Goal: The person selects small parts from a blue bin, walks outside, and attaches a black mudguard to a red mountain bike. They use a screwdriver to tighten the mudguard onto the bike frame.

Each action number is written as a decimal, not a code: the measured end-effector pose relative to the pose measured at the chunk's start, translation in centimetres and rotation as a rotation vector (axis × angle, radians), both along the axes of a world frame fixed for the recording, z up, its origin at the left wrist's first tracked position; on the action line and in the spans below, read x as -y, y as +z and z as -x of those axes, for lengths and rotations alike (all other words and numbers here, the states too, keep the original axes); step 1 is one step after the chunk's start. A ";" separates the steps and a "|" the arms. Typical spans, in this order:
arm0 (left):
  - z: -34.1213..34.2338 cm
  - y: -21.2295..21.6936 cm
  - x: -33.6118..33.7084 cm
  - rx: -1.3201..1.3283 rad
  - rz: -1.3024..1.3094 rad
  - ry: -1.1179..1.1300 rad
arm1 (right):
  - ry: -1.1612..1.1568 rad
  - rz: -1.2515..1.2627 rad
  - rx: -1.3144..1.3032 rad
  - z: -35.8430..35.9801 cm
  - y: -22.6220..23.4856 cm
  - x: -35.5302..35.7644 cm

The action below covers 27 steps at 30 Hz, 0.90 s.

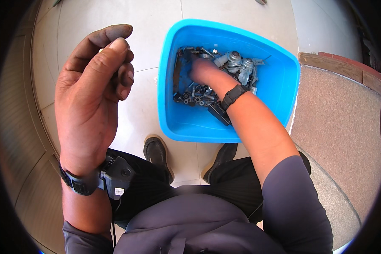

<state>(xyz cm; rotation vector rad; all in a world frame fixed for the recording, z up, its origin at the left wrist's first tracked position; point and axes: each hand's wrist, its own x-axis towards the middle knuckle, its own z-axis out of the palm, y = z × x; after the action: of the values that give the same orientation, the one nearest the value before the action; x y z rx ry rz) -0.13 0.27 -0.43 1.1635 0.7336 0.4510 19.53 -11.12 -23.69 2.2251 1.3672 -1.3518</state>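
Note:
My left hand (91,80) is raised at the left, its fingers curled and the thumb pressed toward the index finger. A small pale speck shows beside the thumb; what the hand holds, if anything, is hidden. My right hand (204,72) reaches down into a blue plastic bin (228,134), among loose metal hardware (194,96). Motion smears its fingers, so their grip cannot be read. Bolts, nuts and other small metal parts lie around it. Clear-grey rounded fittings (237,63) are heaped just right of the hand, and a black block-shaped part (219,114) lies below the wrist.
The bin stands on a pale tiled floor (135,101), just beyond my shoes (156,154). A brown speckled mat or slab (338,118) with a wooden edge (332,67) lies to the right. Panelled wood (29,127) rises on the left. A small black camera (119,173) is strapped to my left wrist.

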 end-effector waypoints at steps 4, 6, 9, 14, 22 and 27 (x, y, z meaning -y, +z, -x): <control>-0.4 0.0 0.0 0.006 0.010 0.001 | 0.215 -0.008 -0.093 -1.4 -2.6 1.5; -0.5 0.1 0.1 0.010 0.013 0.000 | 0.126 -0.109 -0.092 -1.8 -3.5 2.4; 0.0 0.0 0.0 -0.001 0.009 0.009 | -0.040 -0.167 -0.026 -0.8 0.6 0.8; -0.9 0.1 0.3 0.004 0.022 -0.015 | -0.175 -0.114 0.087 -0.7 -1.2 0.4; -0.8 0.0 0.6 0.004 0.021 0.003 | 0.017 -0.111 -0.081 -2.2 -1.8 1.6; -0.6 0.3 0.7 -0.007 0.032 0.020 | -0.101 -0.128 -0.070 -2.1 0.5 0.9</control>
<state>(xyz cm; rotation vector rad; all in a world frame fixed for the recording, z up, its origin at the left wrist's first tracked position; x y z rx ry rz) 0.50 -0.45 -0.11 1.1295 0.7563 0.4507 21.67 -12.01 -23.24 2.3801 1.4193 -1.4255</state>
